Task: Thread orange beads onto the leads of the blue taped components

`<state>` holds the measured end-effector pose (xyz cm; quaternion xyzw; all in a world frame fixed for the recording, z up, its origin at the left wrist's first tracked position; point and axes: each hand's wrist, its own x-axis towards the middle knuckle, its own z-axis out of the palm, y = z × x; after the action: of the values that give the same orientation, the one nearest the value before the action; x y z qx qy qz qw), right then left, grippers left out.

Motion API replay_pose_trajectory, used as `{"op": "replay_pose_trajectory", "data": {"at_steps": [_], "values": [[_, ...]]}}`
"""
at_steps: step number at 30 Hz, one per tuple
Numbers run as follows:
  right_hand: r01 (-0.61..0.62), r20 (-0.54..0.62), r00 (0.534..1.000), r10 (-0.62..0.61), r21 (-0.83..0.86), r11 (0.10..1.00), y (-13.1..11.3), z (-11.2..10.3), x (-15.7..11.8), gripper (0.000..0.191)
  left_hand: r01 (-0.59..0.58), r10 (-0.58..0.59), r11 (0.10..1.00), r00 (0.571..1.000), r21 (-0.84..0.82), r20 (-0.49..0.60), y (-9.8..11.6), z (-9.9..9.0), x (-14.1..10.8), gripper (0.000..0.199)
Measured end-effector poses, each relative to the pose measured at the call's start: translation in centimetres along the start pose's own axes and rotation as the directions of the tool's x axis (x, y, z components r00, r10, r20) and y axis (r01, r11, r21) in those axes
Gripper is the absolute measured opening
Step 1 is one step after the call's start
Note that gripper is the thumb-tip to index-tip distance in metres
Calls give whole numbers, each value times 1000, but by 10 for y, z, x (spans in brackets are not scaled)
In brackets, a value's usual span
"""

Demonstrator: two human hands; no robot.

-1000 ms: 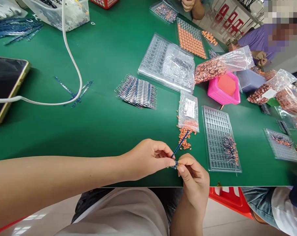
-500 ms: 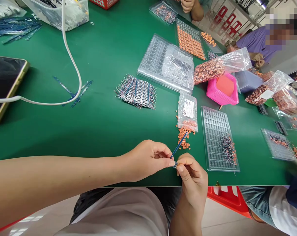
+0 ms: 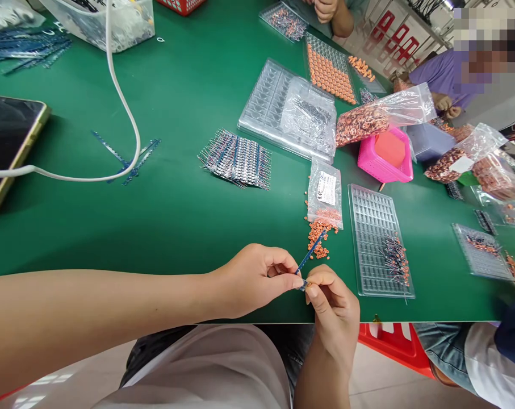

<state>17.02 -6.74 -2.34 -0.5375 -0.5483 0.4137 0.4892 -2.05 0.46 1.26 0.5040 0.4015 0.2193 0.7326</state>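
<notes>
My left hand (image 3: 263, 281) pinches a narrow blue strip (image 3: 312, 251) between thumb and fingers, near the table's front edge. The strip slants up and right, its far end over a pile of small orange rings (image 3: 318, 243). My right hand (image 3: 334, 301) is closed at the strip's lower end, its thumb and forefinger pinching a tiny orange piece (image 3: 309, 284) mostly covered by the fingertips. The two hands nearly touch. Beyond the pile lies a labelled clear zip bag (image 3: 325, 190), with orange rings at its mouth. A fanned stack of pin strips (image 3: 238, 159) lies farther left.
A clear ribbed tray (image 3: 374, 238) holding small wired parts lies right of my hands. Behind are larger clear trays (image 3: 266, 102), a pink basket (image 3: 385, 162) and bags of copper-coloured parts (image 3: 363, 122). A white cable (image 3: 125, 102) crosses a phone (image 3: 10, 142) at left. Co-workers sit at right.
Almost nothing differs. Both hands keep their hold on the strip and the orange piece, and the view has shifted very slightly.
</notes>
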Motion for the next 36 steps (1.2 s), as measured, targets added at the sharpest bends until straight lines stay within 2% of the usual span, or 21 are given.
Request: {"op": "replay_pose_trajectory", "data": {"at_steps": [7, 20, 28, 36], "values": [[61, -7, 998, -61, -29, 998, 1, 1, 2, 5, 4, -4, 999, 1000, -52, 1, -1, 0, 0, 14], [32, -18, 999, -32, 15, 999, 2, 1, 0, 6, 16, -14, 997, 1000, -78, 19, -2, 1, 1, 17], [-24, 42, 999, 22, 48, 999, 1, -3, 3, 7, 6, -6, 1000, 1000, -31, 14, -2, 0, 2, 15], [-129, 169, 980, 108, 121, 984, -3, -13, 10, 4, 15, -15, 1000, 999, 8, 44, 2, -2, 1, 13]]}}
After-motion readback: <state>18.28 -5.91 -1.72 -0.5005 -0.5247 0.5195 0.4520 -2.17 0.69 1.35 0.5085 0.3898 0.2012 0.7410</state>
